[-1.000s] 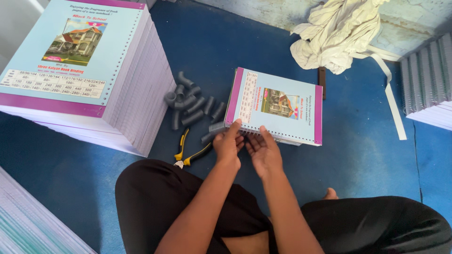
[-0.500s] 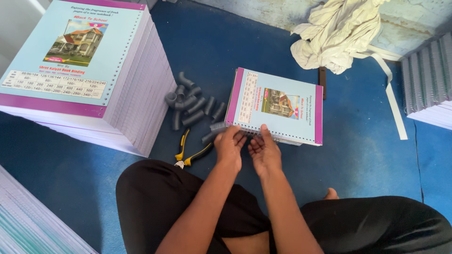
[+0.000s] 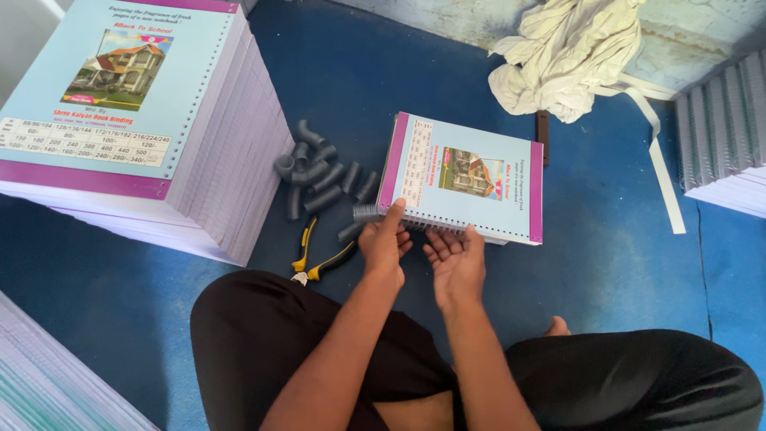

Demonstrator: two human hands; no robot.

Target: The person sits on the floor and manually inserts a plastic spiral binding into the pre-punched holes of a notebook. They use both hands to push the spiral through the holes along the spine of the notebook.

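Left hand (image 3: pixel 384 243): fingers curled, thumb and forefinger pinched on the near end of the wire spiral (image 3: pixel 399 219) at the lower left corner of the notebook (image 3: pixel 467 177). Grip is closed on the coil end. Right hand (image 3: pixel 456 259): palm up, fingers loosely bent and open, nothing held; fingertips sit just under the spiral edge, touching or nearly so, cannot be told which.

The notebook is laid flat on the blue floor (image 3: pixel 606 255) directly in front of the crossed legs, cover up, light blue with purple bands on both short sides, spiral edge turned toward the person.

Just left of the notebook a pile of grey spiral rolls (image 3: pixel 319 172) is scattered on the floor, one roll lying near the left hand. Pliers (image 3: pixel 315 259) with yellow handles are lying near the left knee, below the rolls.

Further left a tall stack of punched cover sheets and pages (image 3: pixel 159 128) is seen, same cover design on top. A crumpled cream cloth (image 3: pixel 566 56) is bunched at the top, with a white strip trailing down the right side. A small dark bar (image 3: pixel 543 137) lies just beyond the notebook's far right corner. More paper stacks (image 3: pixel 722 136) are at the right edge.
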